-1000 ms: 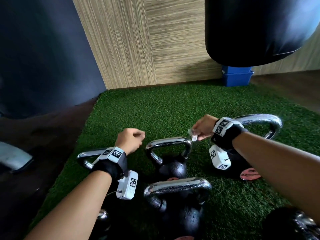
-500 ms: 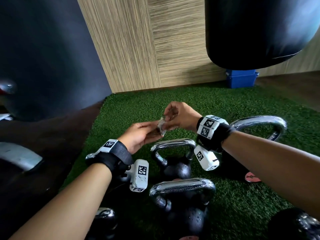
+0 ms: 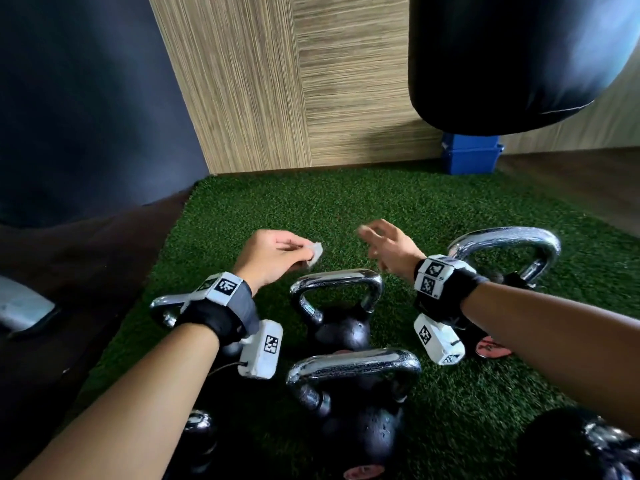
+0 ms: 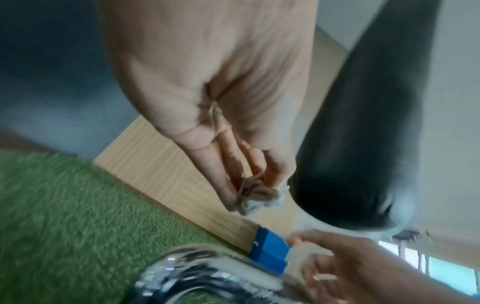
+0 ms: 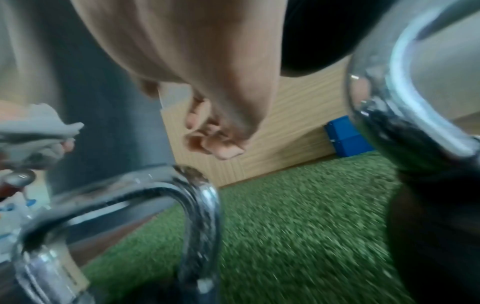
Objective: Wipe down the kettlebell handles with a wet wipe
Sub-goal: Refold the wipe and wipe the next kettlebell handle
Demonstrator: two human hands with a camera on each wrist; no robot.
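Kettlebells with black iron bodies and shiny chrome handles stand grouped on the green artificial turf mat (image 3: 433, 216) below you in the head view: a middle kettlebell (image 3: 337, 306), a nearer one (image 3: 356, 403) in front of it, a larger one (image 3: 505, 251) to the right behind your right wrist, and one partly hidden under your left wrist. Your left hand (image 3: 273, 256) hovers just above and behind the middle kettlebell's handle, thumb and fingertips pinching the small crumpled white wet wipe (image 3: 315, 252). Your right hand (image 3: 388, 245) hangs a little apart from the left, blurred, fingers spread and loose, with nothing in it that you can make out. A black punching bag (image 3: 512, 60) hangs at upper right, with a blue plastic box (image 3: 471, 157) on the floor below it, against the wood-grain wall panel (image 3: 277, 81). In the left wrist view, your left hand (image 4: 207, 92) closes its fingertips on the bunched wet wipe (image 4: 257, 195), which is off every handle; your right hand (image 4: 363, 265) shows open and blurred at lower right, beside a chrome handle. In the right wrist view, your right hand (image 5: 202, 86) has its fingers loosely bent and holds nothing, while the wet wipe (image 5: 36, 125) appears at the left edge, above the middle kettlebell's chrome handle (image 5: 166, 197).
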